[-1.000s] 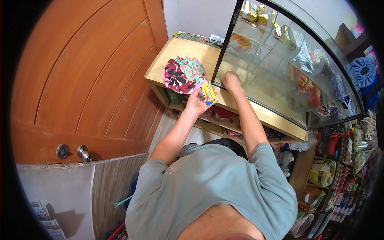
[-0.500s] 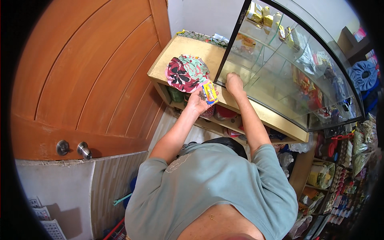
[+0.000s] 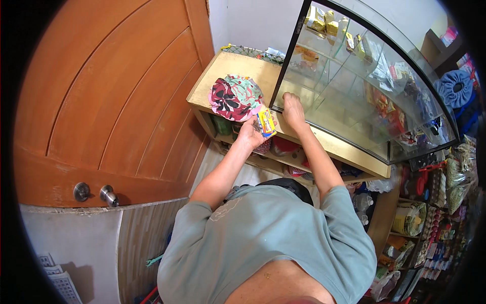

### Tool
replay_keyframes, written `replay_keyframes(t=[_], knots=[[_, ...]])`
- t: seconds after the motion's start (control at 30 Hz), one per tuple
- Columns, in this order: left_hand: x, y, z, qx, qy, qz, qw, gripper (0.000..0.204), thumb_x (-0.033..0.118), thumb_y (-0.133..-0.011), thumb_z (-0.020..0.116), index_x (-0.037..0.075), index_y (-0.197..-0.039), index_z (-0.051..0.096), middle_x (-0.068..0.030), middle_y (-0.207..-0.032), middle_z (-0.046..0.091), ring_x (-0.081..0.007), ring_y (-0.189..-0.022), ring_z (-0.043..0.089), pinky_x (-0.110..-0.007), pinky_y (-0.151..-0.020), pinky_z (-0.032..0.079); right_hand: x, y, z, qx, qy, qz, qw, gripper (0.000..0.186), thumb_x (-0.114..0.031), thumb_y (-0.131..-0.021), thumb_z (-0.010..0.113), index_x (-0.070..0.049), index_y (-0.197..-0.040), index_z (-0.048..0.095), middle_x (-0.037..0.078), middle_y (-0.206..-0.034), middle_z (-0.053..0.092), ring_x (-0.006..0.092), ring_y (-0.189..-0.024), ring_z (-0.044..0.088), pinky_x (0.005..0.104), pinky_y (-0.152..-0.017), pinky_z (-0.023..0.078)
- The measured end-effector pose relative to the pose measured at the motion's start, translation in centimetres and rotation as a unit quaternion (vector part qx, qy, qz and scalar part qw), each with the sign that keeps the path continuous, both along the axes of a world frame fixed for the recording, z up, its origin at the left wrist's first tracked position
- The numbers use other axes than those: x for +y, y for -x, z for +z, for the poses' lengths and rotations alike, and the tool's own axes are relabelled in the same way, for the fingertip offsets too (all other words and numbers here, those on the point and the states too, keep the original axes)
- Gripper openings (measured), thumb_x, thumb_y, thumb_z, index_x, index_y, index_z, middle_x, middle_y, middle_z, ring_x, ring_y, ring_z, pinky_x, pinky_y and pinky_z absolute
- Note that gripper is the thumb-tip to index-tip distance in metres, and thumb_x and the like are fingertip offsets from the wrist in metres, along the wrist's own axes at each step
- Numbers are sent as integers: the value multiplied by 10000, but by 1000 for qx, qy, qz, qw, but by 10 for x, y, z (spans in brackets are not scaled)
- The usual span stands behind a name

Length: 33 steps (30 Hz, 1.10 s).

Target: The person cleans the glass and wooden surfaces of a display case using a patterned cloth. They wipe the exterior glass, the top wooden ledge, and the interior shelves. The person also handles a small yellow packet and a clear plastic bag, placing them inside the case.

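The left hand (image 3: 248, 135) clasps a yellow box (image 3: 266, 123); the right hand (image 3: 293, 109) curls its fingers by a glass case (image 3: 349, 83), grip unclear.

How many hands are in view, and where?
2: the left hand holds a small yellow-and-blue pack; the right hand is near the lower left corner of the glass case. No others show.

There's room over the counter (image 3: 248, 63) behind the patterned cloth (image 3: 235, 97) — the glass case (image 3: 349, 96) blocks rightward.
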<state>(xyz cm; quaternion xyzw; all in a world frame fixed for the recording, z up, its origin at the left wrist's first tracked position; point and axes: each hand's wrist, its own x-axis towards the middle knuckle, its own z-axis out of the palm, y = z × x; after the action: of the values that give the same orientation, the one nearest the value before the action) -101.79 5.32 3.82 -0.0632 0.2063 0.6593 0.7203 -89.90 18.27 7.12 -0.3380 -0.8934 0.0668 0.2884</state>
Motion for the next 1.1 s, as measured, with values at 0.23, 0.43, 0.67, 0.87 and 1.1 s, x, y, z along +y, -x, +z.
replay_keyframes(t=[0.23,0.43,0.67,0.87,1.1], knots=[[3,-12,2,6,65,34,997,357,296,-957,376,54,-1191,496,-112,-1133,592,-263,-1037,579,-493,-902,450,-82,13,12,70,40,143,986,210,29,-622,588,-7,-807,495,206,-786,541,386,-792,522,451,-704,429],[2,-4,-2,-43,35,28,998,360,294,-962,349,44,-1173,500,-126,-1117,592,-272,-1026,581,-483,-910,450,-69,13,21,30,26,64,997,39,-4,-669,552,13,-678,585,197,-733,581,374,-721,566,450,-657,468],[-4,-3,4,-17,20,6,1000,458,348,-974,290,58,-1305,416,-182,-1219,529,-362,-1127,515,-582,-928,384,5,0,15,-231,42,-98,967,136,15,-711,535,32,-795,640,236,-831,614,374,-854,615,418,-729,516],[-12,8,-2,-15,17,17,1000,459,353,-970,308,57,-1305,414,-179,-1224,526,-371,-1137,508,-585,-915,395,15,7,13,-254,36,-68,964,160,-6,-722,540,6,-807,676,213,-843,650,351,-789,652,399,-695,539],[-14,12,-1,-17,24,19,999,454,343,-969,325,50,-1307,406,-184,-1224,525,-374,-1138,508,-591,-899,406,17,2,12,-247,60,-53,966,153,32,-695,510,56,-778,637,274,-864,620,389,-832,627,432,-737,514]])
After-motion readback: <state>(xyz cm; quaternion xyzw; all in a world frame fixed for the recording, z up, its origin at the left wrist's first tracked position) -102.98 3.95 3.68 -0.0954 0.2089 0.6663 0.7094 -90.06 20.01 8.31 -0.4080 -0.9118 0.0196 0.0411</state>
